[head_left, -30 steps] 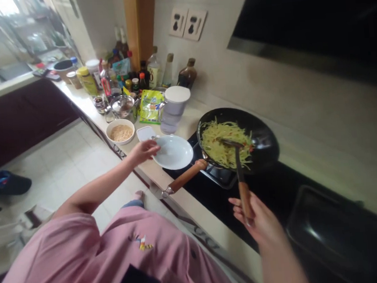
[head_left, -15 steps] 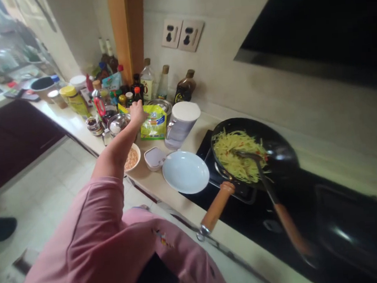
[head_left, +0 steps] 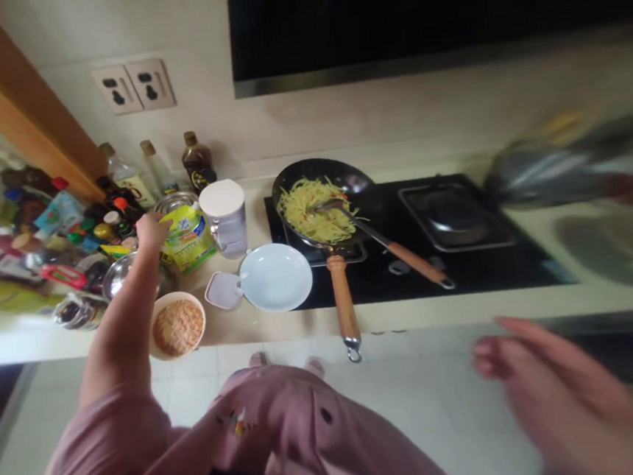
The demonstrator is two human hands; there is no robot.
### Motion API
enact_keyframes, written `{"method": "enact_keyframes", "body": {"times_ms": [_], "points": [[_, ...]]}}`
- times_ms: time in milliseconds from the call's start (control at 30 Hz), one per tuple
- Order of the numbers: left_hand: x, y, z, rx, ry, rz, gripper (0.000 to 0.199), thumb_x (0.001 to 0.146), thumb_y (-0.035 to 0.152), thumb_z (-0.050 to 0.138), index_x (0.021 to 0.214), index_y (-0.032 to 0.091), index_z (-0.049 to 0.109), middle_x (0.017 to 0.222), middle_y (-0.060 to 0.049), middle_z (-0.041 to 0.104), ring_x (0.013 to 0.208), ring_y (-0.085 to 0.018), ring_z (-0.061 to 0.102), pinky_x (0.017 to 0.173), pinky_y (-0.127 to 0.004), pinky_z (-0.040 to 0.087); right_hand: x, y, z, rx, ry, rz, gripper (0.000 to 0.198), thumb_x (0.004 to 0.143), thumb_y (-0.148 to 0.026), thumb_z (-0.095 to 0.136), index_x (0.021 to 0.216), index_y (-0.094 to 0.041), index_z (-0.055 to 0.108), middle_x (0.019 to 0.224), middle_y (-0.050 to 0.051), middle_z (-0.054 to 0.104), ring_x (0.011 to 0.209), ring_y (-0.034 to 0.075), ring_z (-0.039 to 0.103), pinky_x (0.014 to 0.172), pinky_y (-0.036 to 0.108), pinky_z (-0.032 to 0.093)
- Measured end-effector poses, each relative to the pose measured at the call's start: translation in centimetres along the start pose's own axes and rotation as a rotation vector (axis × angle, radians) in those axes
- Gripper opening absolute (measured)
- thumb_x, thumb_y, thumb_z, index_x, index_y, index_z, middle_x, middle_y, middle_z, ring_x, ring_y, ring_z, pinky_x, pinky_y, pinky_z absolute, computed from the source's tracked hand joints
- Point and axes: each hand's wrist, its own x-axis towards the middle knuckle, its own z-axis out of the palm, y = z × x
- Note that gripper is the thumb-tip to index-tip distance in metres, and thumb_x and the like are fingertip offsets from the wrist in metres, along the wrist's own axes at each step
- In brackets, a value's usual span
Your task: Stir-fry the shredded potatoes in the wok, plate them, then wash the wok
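Observation:
My left hand is closed on the upper left corner of a yellow-green plastic bag, which stands upright beside a lidded pitcher. Under my left forearm sits a steel bowl, partly hidden. A bowl of pinkish-brown minced food is close to the counter's edge. My right hand, blurred, hangs in the air in front of the counter, its fingers loosely bent and apart with nothing seen in them. In the wok lie pale shredded vegetables with a spatula resting in them.
A pale blue plate and a small white-lidded box sit left of the black hob. The wok's wooden handle juts past the counter edge. Bottles and jars crowd the left. A blurred pot is at right.
My view has swung right, bringing the second burner and my right hand into sight. My left hand remains at the top of the yellow-green bag.

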Motion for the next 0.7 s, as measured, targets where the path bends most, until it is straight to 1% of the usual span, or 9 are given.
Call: {"method": "enact_keyframes", "body": {"times_ms": [100, 200, 300, 367, 433, 500, 567, 633, 700], "points": [[-1.7, 1.0, -0.3, -0.002, 0.034, 0.037, 0.04, 0.08, 0.028, 0.053, 0.111, 0.011, 0.071, 0.1, -0.015, 0.072, 0.099, -0.029, 0.065, 0.086, -0.032, 0.048, 0.6, -1.4, 2.3, 0.016, -0.216, -0.113, 0.031, 0.081, -0.044, 0.069, 0.104, -0.023, 0.068, 0.074, 0.002, 0.064, 0.059, 0.012, 0.055, 0.057, 0.027, 0.05], [-3.0, 2.1, -0.3, -0.001, 0.085, -0.007, 0.04, 0.084, 0.03, 0.05, 0.114, 0.012, 0.07, 0.105, -0.019, 0.071, 0.103, -0.031, 0.064, 0.088, -0.036, 0.048, 1.6, -1.5, 3.9, 0.033, -0.405, -0.224, 0.031, 0.085, -0.044, 0.065, 0.107, -0.021, 0.067, 0.074, 0.002, 0.063, 0.059, 0.01, 0.054, 0.057, 0.024, 0.05], [-3.7, 2.7, -0.5, -0.033, 0.112, -0.065, 0.04, 0.085, 0.027, 0.048, 0.117, 0.012, 0.068, 0.108, -0.02, 0.071, 0.105, -0.03, 0.063, 0.087, -0.037, 0.048, 2.2, -1.3, 5.3, 0.04, -0.534, -0.228, 0.035, 0.084, -0.045, 0.064, 0.107, -0.019, 0.067, 0.076, 0.003, 0.064, 0.058, 0.01, 0.056, 0.052, 0.023, 0.049], [-3.8, 2.7, -0.9, -0.047, 0.134, -0.095, 0.038, 0.086, 0.027, 0.046, 0.114, 0.012, 0.068, 0.107, -0.02, 0.07, 0.104, -0.03, 0.063, 0.087, -0.036, 0.048, 2.3, -1.5, 6.1, 0.036, -0.596, -0.222, 0.038, 0.083, -0.047, 0.065, 0.106, -0.017, 0.067, 0.076, 0.005, 0.064, 0.057, 0.01, 0.056, 0.049, 0.023, 0.048], [-3.8, 2.6, -1.6, -0.047, 0.184, -0.122, 0.037, 0.088, 0.027, 0.043, 0.111, 0.012, 0.068, 0.106, -0.02, 0.07, 0.102, -0.029, 0.063, 0.087, -0.035, 0.047, 2.0, -1.9, 6.7, 0.018, -0.66, -0.23, 0.039, 0.083, -0.048, 0.064, 0.104, -0.016, 0.067, 0.074, 0.005, 0.064, 0.056, 0.011, 0.056, 0.049, 0.023, 0.049], [-3.8, 2.5, -2.9, -0.04, 0.247, -0.134, 0.036, 0.089, 0.027, 0.041, 0.111, 0.013, 0.067, 0.105, -0.018, 0.069, 0.103, -0.028, 0.062, 0.088, -0.034, 0.045, 1.8, -2.3, 7.2, -0.002, -0.726, -0.248, 0.039, 0.083, -0.048, 0.064, 0.103, -0.015, 0.067, 0.074, 0.006, 0.065, 0.055, 0.01, 0.056, 0.049, 0.023, 0.049], [-4.2, 2.4, -4.7, -0.036, 0.309, -0.124, 0.035, 0.09, 0.027, 0.041, 0.111, 0.014, 0.066, 0.103, -0.015, 0.069, 0.103, -0.027, 0.061, 0.09, -0.033, 0.044, 1.8, -2.7, 7.9, -0.033, -0.791, -0.262, 0.04, 0.082, -0.048, 0.064, 0.104, -0.015, 0.068, 0.078, 0.007, 0.067, 0.055, 0.01, 0.057, 0.049, 0.022, 0.05], [-5.3, 2.5, -7.2, -0.034, 0.372, -0.094, 0.032, 0.091, 0.027, 0.041, 0.109, 0.016, 0.065, 0.099, -0.012, 0.068, 0.102, -0.026, 0.061, 0.09, -0.033, 0.044, 1.9, -3.3, 8.9, -0.067, -0.863, -0.283, 0.041, 0.08, -0.048, 0.066, 0.105, -0.015, 0.069, 0.084, 0.009, 0.069, 0.055, 0.011, 0.06, 0.047, 0.022, 0.05], [-7.2, 2.6, -10.1, -0.035, 0.439, -0.047, 0.029, 0.091, 0.029, 0.043, 0.105, 0.017, 0.065, 0.091, -0.009, 0.066, 0.098, -0.024, 0.061, 0.089, -0.032, 0.044, 2.2, -4.0, 10.3, -0.092, -0.949, -0.329, 0.041, 0.078, -0.047, 0.067, 0.104, -0.016, 0.07, 0.088, 0.01, 0.071, 0.059, 0.013, 0.063, 0.05, 0.022, 0.052]]}}
